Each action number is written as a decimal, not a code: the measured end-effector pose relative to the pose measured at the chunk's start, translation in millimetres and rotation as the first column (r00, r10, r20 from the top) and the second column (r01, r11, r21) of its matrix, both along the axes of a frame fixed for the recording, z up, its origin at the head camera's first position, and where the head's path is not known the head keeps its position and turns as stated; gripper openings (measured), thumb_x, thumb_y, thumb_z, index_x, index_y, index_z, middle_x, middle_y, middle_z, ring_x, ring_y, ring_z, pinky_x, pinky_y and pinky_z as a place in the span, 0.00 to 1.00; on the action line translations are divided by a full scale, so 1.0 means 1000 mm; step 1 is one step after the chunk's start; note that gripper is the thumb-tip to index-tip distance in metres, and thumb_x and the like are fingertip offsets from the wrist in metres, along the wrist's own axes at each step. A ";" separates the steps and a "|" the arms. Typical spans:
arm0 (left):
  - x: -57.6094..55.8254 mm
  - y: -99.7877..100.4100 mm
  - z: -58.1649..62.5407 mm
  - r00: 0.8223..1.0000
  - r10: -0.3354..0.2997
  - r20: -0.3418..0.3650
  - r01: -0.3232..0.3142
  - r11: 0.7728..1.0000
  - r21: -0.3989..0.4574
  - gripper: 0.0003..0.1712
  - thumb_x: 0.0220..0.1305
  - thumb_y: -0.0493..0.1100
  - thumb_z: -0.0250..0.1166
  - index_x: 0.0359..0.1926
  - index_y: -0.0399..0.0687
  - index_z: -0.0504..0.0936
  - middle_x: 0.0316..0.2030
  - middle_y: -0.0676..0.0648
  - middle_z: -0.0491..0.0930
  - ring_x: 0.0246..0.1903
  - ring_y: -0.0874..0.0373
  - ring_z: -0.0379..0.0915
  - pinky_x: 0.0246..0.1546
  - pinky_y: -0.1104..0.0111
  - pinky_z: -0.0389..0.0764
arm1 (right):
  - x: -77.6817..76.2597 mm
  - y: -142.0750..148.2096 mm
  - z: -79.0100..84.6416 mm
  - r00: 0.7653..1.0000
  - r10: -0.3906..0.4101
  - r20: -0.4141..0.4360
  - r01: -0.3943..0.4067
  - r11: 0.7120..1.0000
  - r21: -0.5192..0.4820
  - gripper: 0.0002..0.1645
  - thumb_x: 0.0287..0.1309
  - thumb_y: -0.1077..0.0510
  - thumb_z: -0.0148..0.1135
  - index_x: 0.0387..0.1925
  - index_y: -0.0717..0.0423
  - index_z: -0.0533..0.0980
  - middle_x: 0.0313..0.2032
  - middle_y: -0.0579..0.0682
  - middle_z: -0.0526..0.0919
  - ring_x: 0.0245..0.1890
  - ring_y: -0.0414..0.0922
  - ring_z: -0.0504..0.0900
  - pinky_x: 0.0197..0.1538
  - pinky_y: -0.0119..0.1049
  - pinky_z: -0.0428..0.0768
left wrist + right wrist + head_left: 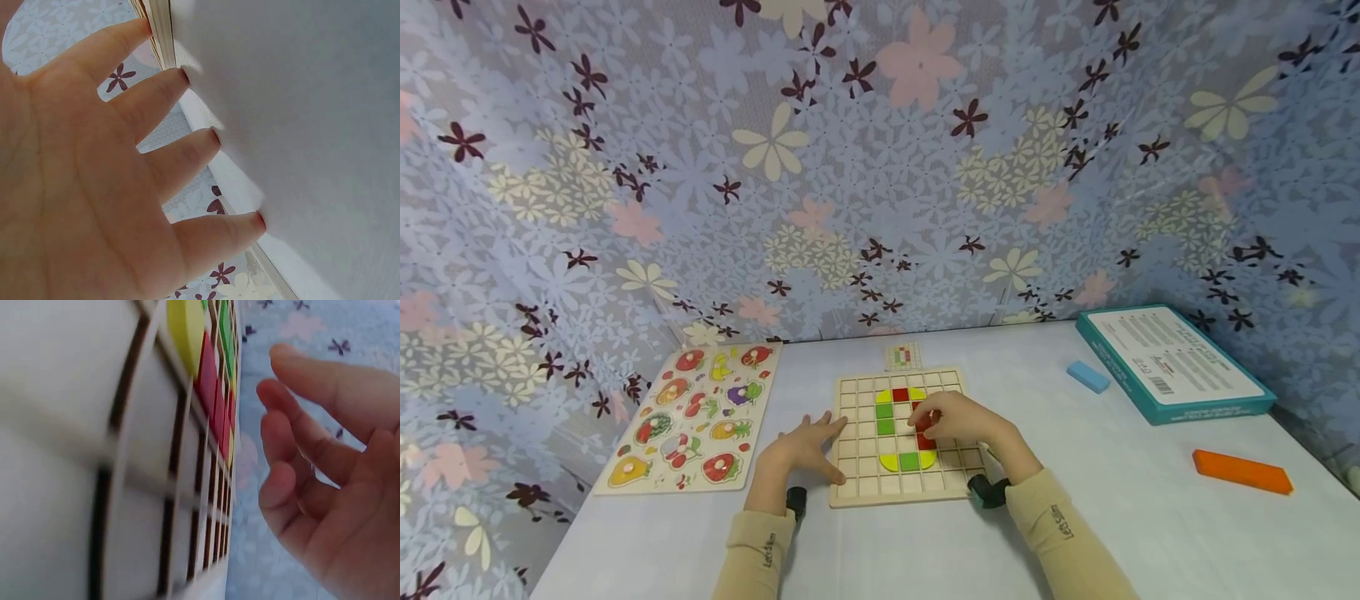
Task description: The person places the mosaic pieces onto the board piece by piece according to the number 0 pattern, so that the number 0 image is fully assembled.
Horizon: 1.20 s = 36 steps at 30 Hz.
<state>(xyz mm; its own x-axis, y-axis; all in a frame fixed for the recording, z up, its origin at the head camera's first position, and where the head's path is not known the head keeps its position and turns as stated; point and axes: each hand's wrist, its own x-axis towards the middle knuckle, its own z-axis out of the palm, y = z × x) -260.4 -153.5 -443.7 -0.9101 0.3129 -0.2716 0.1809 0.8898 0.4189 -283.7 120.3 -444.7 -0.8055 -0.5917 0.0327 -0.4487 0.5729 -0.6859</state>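
Observation:
A wooden grid board [865,492] lies on the table, with red tiles [900,395], green tiles [885,418] and yellow rounded tiles [889,462] in its squares, forming a ring. My left hand [805,450] is spread at the board's left side; its thumb and index finger touch the edge. In the left wrist view its other fingertips [212,137] rest on the table. Over the right side of the ring hovers my right hand [958,419], partly hiding the red tiles there. Its fingers are loosely bent, and the right wrist view shows nothing between them.
A small pattern card [902,356] lies behind the board. To the left is a fruit picture puzzle [700,417]. On the right are a teal box [1172,362], a blue block [1087,377] and an orange block [1242,472]. A flowered cloth [880,183] hangs behind the table.

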 end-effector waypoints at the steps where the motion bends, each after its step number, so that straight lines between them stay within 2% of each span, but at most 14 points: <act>1: 0.000 0.000 0.000 1.000 0.000 0.000 0.000 1.000 -0.001 0.54 0.39 0.51 0.76 0.68 0.51 0.60 0.70 0.41 0.49 0.68 0.34 0.36 0.56 0.29 0.38 | 0.000 0.006 -0.001 1.000 -0.001 0.019 0.001 1.000 -0.009 0.10 0.52 0.67 0.61 0.38 0.56 0.81 0.38 0.48 0.80 0.36 0.44 0.75 0.39 0.37 0.77; 7: -0.001 -0.001 0.002 1.000 0.005 0.010 -0.005 1.000 -0.006 0.54 0.40 0.51 0.76 0.69 0.52 0.60 0.70 0.42 0.49 0.68 0.34 0.35 0.56 0.29 0.38 | 0.000 0.038 -0.001 0.993 -0.005 0.122 0.011 0.999 -0.044 0.07 0.50 0.68 0.62 0.34 0.59 0.79 0.34 0.50 0.80 0.30 0.45 0.73 0.33 0.37 0.76; 11: 0.000 -0.001 0.003 1.000 0.008 0.011 -0.008 1.000 -0.004 0.54 0.40 0.51 0.76 0.69 0.52 0.60 0.70 0.42 0.49 0.68 0.34 0.35 0.56 0.28 0.38 | 0.000 0.057 0.002 0.988 -0.007 0.157 0.016 0.998 -0.056 0.09 0.46 0.70 0.62 0.33 0.63 0.78 0.33 0.54 0.79 0.31 0.46 0.73 0.34 0.37 0.75; 16: 0.000 0.000 0.002 1.000 0.003 0.010 -0.003 1.000 -0.002 0.54 0.39 0.51 0.76 0.69 0.52 0.60 0.70 0.41 0.49 0.68 0.34 0.35 0.56 0.28 0.38 | 0.001 0.077 0.000 0.979 -0.036 0.203 0.044 0.998 -0.038 0.10 0.41 0.71 0.63 0.32 0.64 0.78 0.34 0.53 0.80 0.32 0.45 0.72 0.36 0.37 0.73; 22: 0.001 0.000 0.001 1.000 0.008 0.006 -0.008 1.000 -0.005 0.54 0.39 0.51 0.76 0.68 0.52 0.60 0.70 0.42 0.49 0.68 0.34 0.36 0.56 0.29 0.38 | -0.002 0.088 -0.006 0.967 -0.030 0.252 0.042 0.998 -0.041 0.13 0.37 0.72 0.65 0.31 0.64 0.78 0.32 0.52 0.80 0.30 0.45 0.71 0.35 0.37 0.73; 28: 0.001 0.000 0.001 1.000 0.011 0.012 -0.011 1.000 -0.001 0.54 0.39 0.51 0.76 0.68 0.52 0.60 0.70 0.41 0.49 0.68 0.34 0.36 0.56 0.29 0.38 | 0.000 0.089 -0.008 0.945 -0.063 0.322 0.071 0.997 -0.014 0.17 0.31 0.75 0.67 0.30 0.65 0.77 0.28 0.50 0.75 0.29 0.44 0.69 0.33 0.34 0.72; 32: 0.000 0.000 0.001 1.000 0.009 0.010 -0.009 1.000 0.005 0.55 0.39 0.51 0.77 0.68 0.51 0.60 0.70 0.41 0.49 0.68 0.34 0.36 0.56 0.28 0.38 | 0.004 0.089 -0.007 0.940 -0.129 0.317 0.119 0.992 0.051 0.16 0.29 0.74 0.69 0.28 0.63 0.77 0.25 0.49 0.71 0.28 0.43 0.68 0.31 0.33 0.69; 36: 0.000 -0.001 0.001 1.000 0.005 0.004 -0.005 1.000 0.003 0.55 0.39 0.51 0.76 0.69 0.51 0.60 0.70 0.41 0.49 0.68 0.33 0.36 0.55 0.28 0.38 | 0.006 0.090 -0.005 0.947 -0.209 0.242 0.187 0.976 0.113 0.14 0.31 0.71 0.70 0.26 0.60 0.77 0.24 0.48 0.70 0.29 0.43 0.67 0.32 0.34 0.67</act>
